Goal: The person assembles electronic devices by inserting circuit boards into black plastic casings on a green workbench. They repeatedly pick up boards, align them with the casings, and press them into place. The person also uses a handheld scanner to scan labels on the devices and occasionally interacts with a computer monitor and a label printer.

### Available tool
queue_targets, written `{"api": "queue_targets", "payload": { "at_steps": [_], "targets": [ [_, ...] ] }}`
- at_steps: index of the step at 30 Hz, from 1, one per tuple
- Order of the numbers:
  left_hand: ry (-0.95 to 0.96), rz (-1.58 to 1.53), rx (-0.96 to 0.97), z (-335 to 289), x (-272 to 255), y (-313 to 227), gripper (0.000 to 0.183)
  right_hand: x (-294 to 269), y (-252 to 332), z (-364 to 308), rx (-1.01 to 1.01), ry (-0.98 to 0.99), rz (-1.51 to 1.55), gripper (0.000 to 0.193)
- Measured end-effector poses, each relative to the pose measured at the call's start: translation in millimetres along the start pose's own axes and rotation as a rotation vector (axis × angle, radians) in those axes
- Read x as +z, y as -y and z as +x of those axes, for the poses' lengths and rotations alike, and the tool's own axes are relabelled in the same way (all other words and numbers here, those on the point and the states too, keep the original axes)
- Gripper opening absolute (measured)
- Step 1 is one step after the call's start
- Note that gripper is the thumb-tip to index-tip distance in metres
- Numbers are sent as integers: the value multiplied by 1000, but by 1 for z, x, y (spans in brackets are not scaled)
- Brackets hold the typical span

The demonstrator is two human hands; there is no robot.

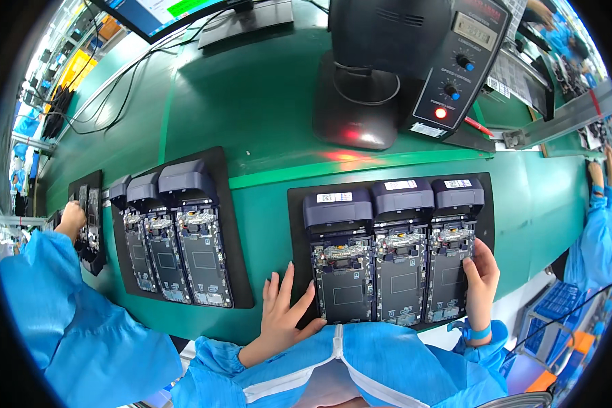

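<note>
On a black mat (pixel 394 194) before me lie three opened handheld devices in a row, each with a thick dark hood at its far end and bare circuit boards: a left one (pixel 344 292), a middle one (pixel 399 272) and a right one (pixel 449 279). My left hand (pixel 287 314) is open, fingers spread, at the mat's near left edge beside the left device. Bent around the right device's outer edge is my right hand (pixel 481 279), thumb against its side; its other fingers are partly hidden. A blue band circles that wrist.
Left of me, another black mat (pixel 234 272) bears three similar devices. A co-worker's hand (pixel 73 217) touches more parts farther left. Beyond stand a black stand (pixel 357 122), a control box (pixel 459 75) with a lit red lamp, a red pen (pixel 479 126) and a monitor (pixel 163 13) with cables.
</note>
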State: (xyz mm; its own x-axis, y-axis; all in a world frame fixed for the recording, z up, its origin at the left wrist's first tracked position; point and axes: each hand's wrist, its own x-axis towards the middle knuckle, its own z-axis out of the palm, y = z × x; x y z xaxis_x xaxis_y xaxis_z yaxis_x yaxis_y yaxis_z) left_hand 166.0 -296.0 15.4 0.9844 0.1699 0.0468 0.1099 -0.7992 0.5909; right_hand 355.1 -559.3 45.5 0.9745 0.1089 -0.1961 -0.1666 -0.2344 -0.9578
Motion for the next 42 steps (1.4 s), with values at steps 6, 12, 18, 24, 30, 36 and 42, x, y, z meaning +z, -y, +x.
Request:
{"api": "queue_targets", "payload": {
  "at_steps": [6,12,18,24,30,36,42],
  "targets": [
    [43,-21,-8,-1,-2,0,70,-1,6,2,-22,15,-100,29],
    [32,12,-2,1,-3,0,66,2,16,-8,-231,-59,-564,57],
    [4,-4,12,2,-5,-1,63,1,16,-11,-274,-59,-592,59],
    [11,7,11,5,-5,-1,63,-3,6,-14,-302,-107,-417,46],
    [26,32,7,2,-2,1,65,-6,6,-9,-436,-94,-583,37],
    [34,32,32,-1,-1,-1,62,-8,1,-19,-293,-136,-426,36],
    [2,-96,-54,-5,-6,-4,56,0,11,-38,-682,-148,-750,37]
  ]
}}
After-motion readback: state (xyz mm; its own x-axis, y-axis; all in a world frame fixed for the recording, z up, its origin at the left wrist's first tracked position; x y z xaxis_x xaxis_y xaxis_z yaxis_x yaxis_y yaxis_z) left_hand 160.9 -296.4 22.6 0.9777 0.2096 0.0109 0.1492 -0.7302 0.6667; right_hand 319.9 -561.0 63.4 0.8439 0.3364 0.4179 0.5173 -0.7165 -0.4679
